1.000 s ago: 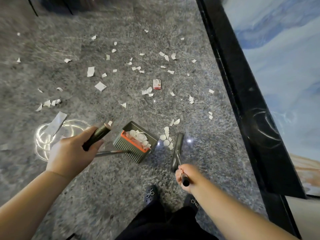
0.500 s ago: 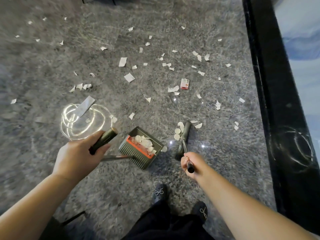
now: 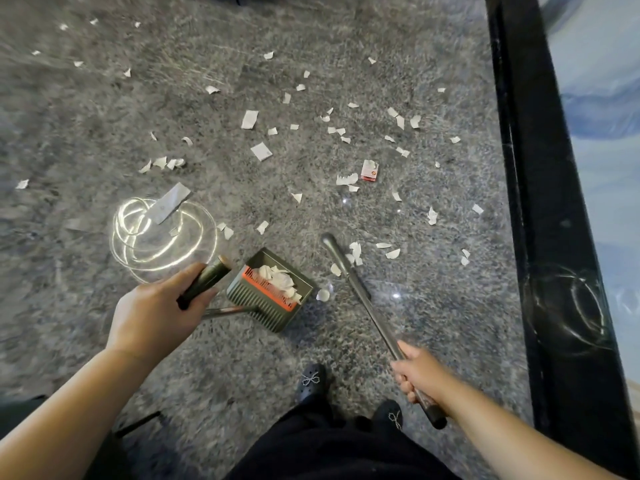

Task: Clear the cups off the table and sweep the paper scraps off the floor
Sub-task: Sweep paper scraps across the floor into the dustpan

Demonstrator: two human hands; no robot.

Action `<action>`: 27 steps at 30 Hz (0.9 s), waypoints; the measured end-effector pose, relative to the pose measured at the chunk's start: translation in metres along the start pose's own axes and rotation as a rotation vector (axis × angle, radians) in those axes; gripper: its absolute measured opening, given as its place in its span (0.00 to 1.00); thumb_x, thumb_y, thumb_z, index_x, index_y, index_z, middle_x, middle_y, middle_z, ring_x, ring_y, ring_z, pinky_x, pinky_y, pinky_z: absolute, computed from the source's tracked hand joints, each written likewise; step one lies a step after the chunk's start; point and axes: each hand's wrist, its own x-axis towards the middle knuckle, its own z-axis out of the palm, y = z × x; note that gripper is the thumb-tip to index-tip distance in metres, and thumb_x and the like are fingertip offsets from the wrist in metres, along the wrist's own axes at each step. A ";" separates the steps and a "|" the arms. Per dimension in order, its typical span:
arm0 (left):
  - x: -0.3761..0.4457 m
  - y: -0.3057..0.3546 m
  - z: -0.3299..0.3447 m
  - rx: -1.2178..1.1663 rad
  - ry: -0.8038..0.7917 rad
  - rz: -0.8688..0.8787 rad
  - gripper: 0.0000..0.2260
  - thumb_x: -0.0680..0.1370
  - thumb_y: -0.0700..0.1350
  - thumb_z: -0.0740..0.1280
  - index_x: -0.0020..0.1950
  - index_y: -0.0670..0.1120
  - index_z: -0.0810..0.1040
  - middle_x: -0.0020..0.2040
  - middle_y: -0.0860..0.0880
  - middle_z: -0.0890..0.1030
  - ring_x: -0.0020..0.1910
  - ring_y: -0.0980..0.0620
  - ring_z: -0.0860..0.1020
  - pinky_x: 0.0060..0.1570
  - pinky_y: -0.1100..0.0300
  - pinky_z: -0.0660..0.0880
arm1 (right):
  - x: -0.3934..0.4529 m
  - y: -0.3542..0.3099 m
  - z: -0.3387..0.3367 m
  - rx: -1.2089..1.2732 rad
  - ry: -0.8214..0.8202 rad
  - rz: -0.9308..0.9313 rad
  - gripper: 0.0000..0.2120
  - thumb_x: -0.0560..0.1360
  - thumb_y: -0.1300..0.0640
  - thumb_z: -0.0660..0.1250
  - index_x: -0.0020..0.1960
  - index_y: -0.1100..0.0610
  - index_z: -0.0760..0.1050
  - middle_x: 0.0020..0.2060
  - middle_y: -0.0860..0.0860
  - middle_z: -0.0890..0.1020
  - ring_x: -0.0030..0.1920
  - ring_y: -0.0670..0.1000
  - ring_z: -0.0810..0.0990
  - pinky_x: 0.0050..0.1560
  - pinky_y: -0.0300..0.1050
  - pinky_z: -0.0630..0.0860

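Both hands are closed around handles: the left hand (image 3: 152,313) grips the dark handle of the dustpan (image 3: 272,289), which stands on the floor (image 3: 104,98) with white scraps inside, and the right hand (image 3: 417,374) holds the broom (image 3: 349,271) stick, its head down among a few scraps. Paper scraps (image 3: 261,151) lie scattered across the grey floor ahead, beside a black-edged table (image 3: 540,202).

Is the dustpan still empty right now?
No. The dustpan, held by the left hand, already has a heap of white paper scraps lying inside it behind its orange edge.
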 end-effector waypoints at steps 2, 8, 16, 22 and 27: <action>-0.002 -0.003 0.000 -0.007 -0.005 -0.028 0.18 0.71 0.48 0.76 0.60 0.51 0.81 0.33 0.48 0.82 0.32 0.42 0.81 0.33 0.58 0.71 | -0.009 0.006 -0.004 -0.098 -0.015 -0.007 0.31 0.79 0.66 0.59 0.78 0.52 0.52 0.28 0.52 0.70 0.23 0.46 0.67 0.22 0.39 0.65; -0.008 -0.007 -0.002 -0.012 -0.032 -0.068 0.16 0.72 0.49 0.75 0.60 0.52 0.81 0.28 0.56 0.72 0.29 0.49 0.72 0.31 0.60 0.67 | -0.011 0.013 0.002 -0.223 -0.098 0.041 0.31 0.79 0.66 0.58 0.78 0.51 0.53 0.30 0.53 0.70 0.23 0.46 0.67 0.23 0.39 0.66; -0.020 -0.020 -0.002 0.049 -0.095 -0.101 0.19 0.72 0.52 0.74 0.63 0.53 0.80 0.37 0.50 0.84 0.35 0.44 0.81 0.34 0.59 0.69 | 0.007 0.013 0.026 -0.298 -0.118 0.042 0.31 0.78 0.67 0.57 0.78 0.51 0.52 0.29 0.53 0.72 0.23 0.47 0.68 0.23 0.40 0.67; -0.022 -0.024 0.004 0.094 -0.099 -0.107 0.17 0.73 0.52 0.74 0.61 0.53 0.81 0.34 0.52 0.82 0.30 0.47 0.77 0.30 0.62 0.65 | 0.039 -0.007 0.030 -0.307 -0.111 0.021 0.31 0.79 0.67 0.57 0.78 0.52 0.53 0.31 0.54 0.73 0.25 0.48 0.68 0.23 0.41 0.67; -0.017 -0.010 0.008 0.118 -0.068 -0.104 0.17 0.71 0.50 0.75 0.60 0.52 0.81 0.33 0.51 0.81 0.29 0.47 0.77 0.29 0.64 0.63 | 0.066 -0.033 0.021 -0.283 -0.093 0.016 0.30 0.79 0.67 0.58 0.78 0.53 0.54 0.31 0.54 0.72 0.25 0.49 0.68 0.23 0.40 0.67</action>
